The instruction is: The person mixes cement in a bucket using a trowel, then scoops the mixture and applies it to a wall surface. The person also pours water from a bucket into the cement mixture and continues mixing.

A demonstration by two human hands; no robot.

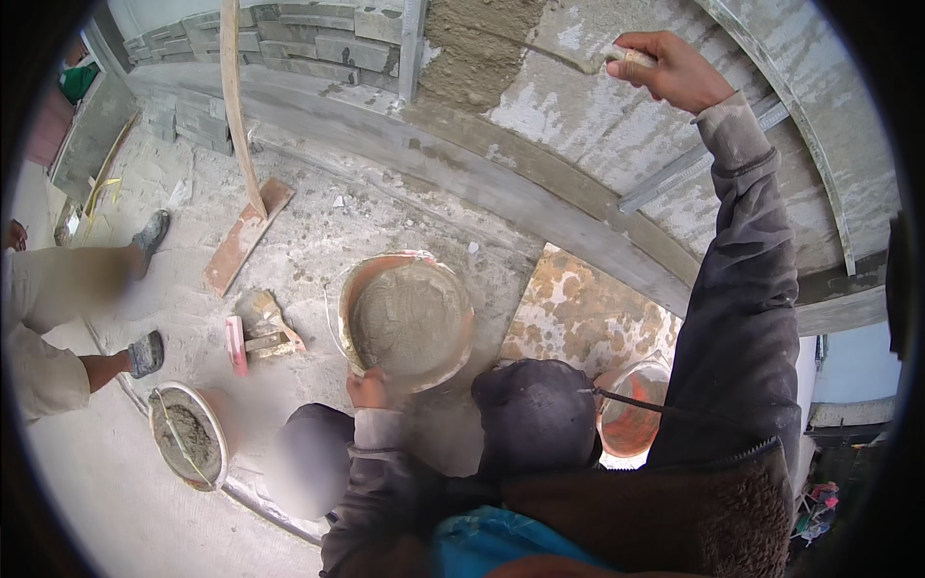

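My right hand point(674, 72) is raised at the upper right, closed around the handle of a trowel point(586, 65). The trowel's thin blade points left, seen nearly edge-on along the wall. Wet grey mortar point(472, 72) covers a rough patch of the wall beside it. Low in the middle, my left hand point(368, 388) grips the near rim of an orange bucket point(378, 265). Grey mortar point(405, 318) fills much of this bucket. My fingers are partly hidden by the rim.
Left stands another bucket point(224, 424) of mortar, near a person's legs point(58, 289). A wooden prop point(234, 116) rests on a plank point(226, 260). Brush and float point(265, 332) lie on the floor. A stained board point(578, 313) and red bucket point(626, 433) are right.
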